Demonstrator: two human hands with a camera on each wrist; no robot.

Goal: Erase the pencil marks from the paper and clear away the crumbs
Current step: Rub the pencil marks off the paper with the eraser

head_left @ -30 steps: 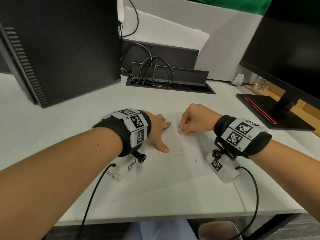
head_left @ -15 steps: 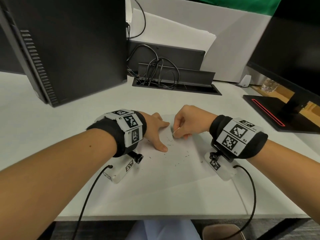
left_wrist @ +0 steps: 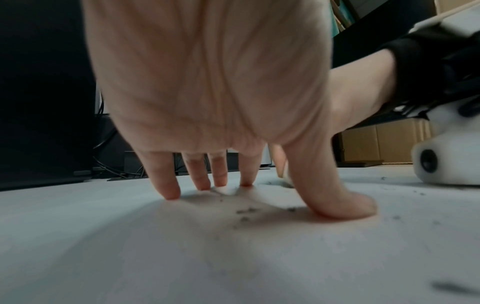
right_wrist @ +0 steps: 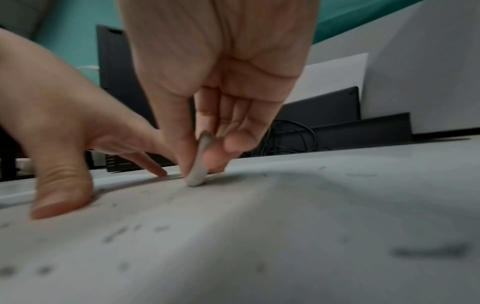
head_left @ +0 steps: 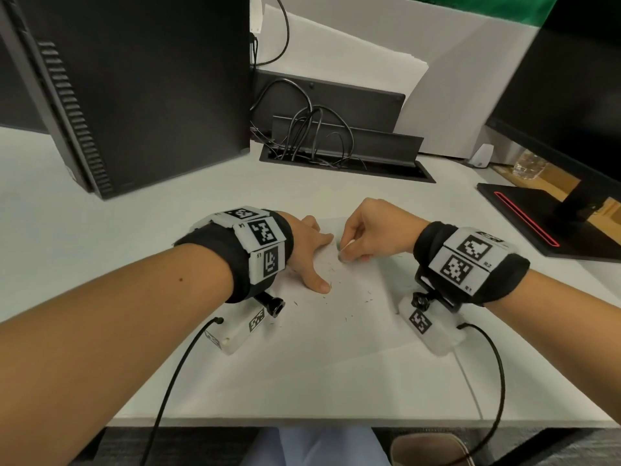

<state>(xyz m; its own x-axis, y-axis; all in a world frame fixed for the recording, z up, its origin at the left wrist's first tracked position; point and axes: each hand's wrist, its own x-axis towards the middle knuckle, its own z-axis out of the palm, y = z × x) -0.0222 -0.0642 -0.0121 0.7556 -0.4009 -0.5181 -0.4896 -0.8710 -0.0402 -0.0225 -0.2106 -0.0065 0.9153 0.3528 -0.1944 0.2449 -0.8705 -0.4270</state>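
Nearest me, at six o'clock, the near edge of the paper (head_left: pixel 336 331) lies flat on the worktop (head_left: pixel 100 264), with dark crumbs (head_left: pixel 347 319) scattered across its middle. A little farther, at nine o'clock of the rubbing spot, my left hand (head_left: pixel 307 250) rests with fingers (left_wrist: pixel 168 185) spread and straight, tips and thumb pressing the sheet down. At about one o'clock from that thumb, my right hand (head_left: pixel 369 230) pinches the eraser (right_wrist: pixel 198 166) between thumb and fingers, its worn end touching the paper. To do this well, I judge I should keep strokes short and directed away from the holding hand, so the sheet cannot buckle. Beyond, at twelve o'clock, sits a cable tray (head_left: pixel 346 163).
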